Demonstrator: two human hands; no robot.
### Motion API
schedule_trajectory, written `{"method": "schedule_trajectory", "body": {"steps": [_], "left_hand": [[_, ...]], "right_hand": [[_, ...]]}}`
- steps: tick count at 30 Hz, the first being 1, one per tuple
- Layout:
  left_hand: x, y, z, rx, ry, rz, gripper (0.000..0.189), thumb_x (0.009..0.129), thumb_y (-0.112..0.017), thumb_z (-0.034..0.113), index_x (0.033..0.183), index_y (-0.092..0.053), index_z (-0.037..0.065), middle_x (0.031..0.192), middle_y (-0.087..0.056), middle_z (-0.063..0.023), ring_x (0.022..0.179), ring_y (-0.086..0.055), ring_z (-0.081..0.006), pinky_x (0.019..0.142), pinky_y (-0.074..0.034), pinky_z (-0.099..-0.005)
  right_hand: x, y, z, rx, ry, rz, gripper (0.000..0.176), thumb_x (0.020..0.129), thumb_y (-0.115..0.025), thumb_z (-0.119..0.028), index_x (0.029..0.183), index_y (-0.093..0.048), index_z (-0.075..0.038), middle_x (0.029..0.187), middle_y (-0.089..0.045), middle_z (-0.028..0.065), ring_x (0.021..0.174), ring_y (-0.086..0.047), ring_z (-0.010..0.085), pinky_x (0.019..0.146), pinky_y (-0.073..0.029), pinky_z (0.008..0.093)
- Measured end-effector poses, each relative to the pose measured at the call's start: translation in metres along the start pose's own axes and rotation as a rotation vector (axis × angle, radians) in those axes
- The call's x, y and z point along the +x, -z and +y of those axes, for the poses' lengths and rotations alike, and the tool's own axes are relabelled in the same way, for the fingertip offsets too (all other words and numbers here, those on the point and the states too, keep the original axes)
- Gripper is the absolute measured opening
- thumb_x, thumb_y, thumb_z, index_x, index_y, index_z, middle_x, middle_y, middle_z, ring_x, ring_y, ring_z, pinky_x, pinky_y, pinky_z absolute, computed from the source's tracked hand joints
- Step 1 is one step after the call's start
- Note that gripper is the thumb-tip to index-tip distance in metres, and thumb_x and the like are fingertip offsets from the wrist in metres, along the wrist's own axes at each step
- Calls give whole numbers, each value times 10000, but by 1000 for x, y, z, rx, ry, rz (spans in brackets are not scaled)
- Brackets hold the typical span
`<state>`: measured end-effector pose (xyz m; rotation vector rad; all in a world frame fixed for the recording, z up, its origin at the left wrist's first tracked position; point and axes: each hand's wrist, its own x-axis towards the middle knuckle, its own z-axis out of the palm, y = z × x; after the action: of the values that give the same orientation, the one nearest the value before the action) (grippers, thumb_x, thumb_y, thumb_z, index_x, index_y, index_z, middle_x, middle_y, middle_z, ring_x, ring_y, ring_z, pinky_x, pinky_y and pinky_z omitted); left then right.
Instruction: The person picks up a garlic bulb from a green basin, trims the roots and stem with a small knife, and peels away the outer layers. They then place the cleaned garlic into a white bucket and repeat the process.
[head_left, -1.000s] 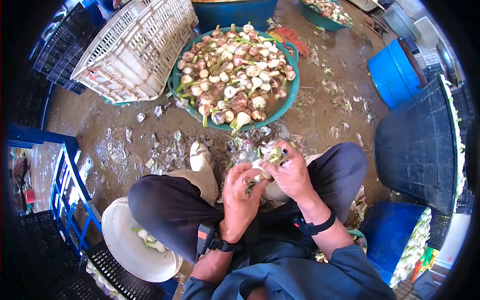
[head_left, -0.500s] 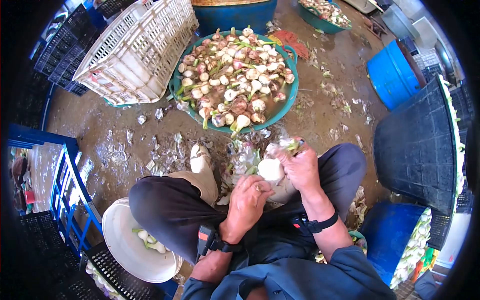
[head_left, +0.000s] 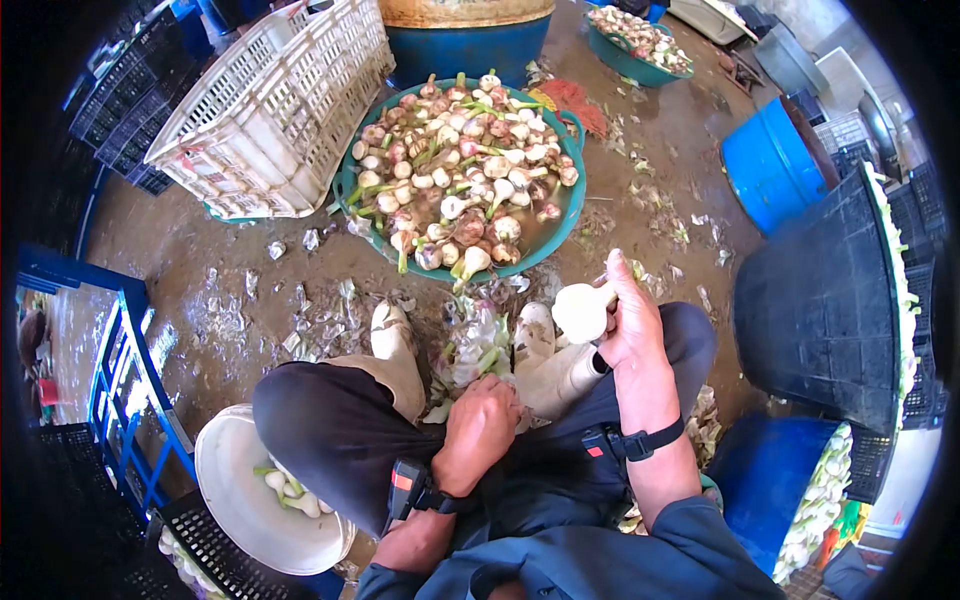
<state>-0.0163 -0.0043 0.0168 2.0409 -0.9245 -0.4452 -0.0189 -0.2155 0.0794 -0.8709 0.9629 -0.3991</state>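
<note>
My right hand, right of centre, is closed round the white garlic by its stem, probably leaving the bulb clear; left hand, lower centre, curls near skins, can't tell if holding anything; tub upper centre, presumably for reach.

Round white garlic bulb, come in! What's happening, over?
Right hand: grip on round white garlic bulb, stem end. Left hand: curled, contents hidden. Nothing seen blocking the bulb.
</note>
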Motion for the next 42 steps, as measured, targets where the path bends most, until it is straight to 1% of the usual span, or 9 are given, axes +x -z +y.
{"method": "schedule_trajectory", "body": {"steps": [6,10,11,13,18,25,27,30,42], "left_hand": [[-1,-5,-7,56,8,-29,138,750,-640,126,836,-597,26,809,-574,-162,758,-583,-361,675,-472,-434],[0,-26,-10,263,-148,605,160,779,-598,127,921,-577,56,813,-566,-107,704,-568,-293,622,-463,-405],[-1,-19,-10,197,-133,428,92,808,-564,136,860,-567,60,778,-555,-80,676,-551,-251,590,-450,-375],[-3,-7,-8,70,-102,73,164,866,-498,154,737,-548,66,707,-534,-26,621,-517,-169,527,-422,-313],[-5,0,-2,-1,-25,-1,115,769,-626,136,749,-574,36,766,-555,-131,723,-573,-311,629,-457,-415],[-2,6,4,-47,-17,-66,126,735,-679,101,771,-588,22,804,-572,-140,794,-574,-344,685,-463,-414],[-3,3,3,-51,-13,-79,123,736,-677,102,769,-586,26,802,-569,-135,791,-574,-339,680,-462,-414],[-1,5,2,-42,-6,-84,121,741,-673,106,764,-581,31,799,-562,-132,786,-572,-333,672,-460,-414],[5,-1,-10,-27,105,-147,163,757,-676,148,784,-564,33,796,-555,-146,769,-563,-351,659,-453,-427]], "right_hand": [[-49,-49,-1,-86,-82,-293,333,895,-592,-418,789,-556,-105,563,-483,-26,376,-384,44,328,-299,195],[-118,-109,5,-294,18,-921,239,851,-689,-264,940,-549,-92,759,-558,-17,591,-538,70,520,-459,235],[-144,-124,-17,-485,-210,-1063,258,833,-714,-217,981,-551,-83,790,-567,-15,677,-568,80,600,-487,246],[-156,-136,20,-304,61,-1190,327,813,-732,-150,1062,-540,-61,836,-587,-3,808,-567,78,696,-479,250],[-82,-106,-19,-85,-189,-1059,282,854,-651,-89,1126,-579,-62,871,-625,23,680,-550,60,540,-454,220],[24,-18,-145,-346,196,-814,332,779,-706,-117,1073,-583,-23,743,-586,40,492,-468,29,357,-298,139],[79,4,-143,-1049,-25,-407,289,734,-738,-134,967,-610,-23,715,-573,39,521,-494,73,400,-360,207],[140,47,-146,-1798,443,-252,307,688,-763,-157,908,-611,-4,714,-568,47,595,-539,133,511,-433,292],[165,-13,-128,-1493,368,-695,225,805,-672,-172,966,-622,-23,750,-605,27,687,-537,99,637,-456,268]]}}
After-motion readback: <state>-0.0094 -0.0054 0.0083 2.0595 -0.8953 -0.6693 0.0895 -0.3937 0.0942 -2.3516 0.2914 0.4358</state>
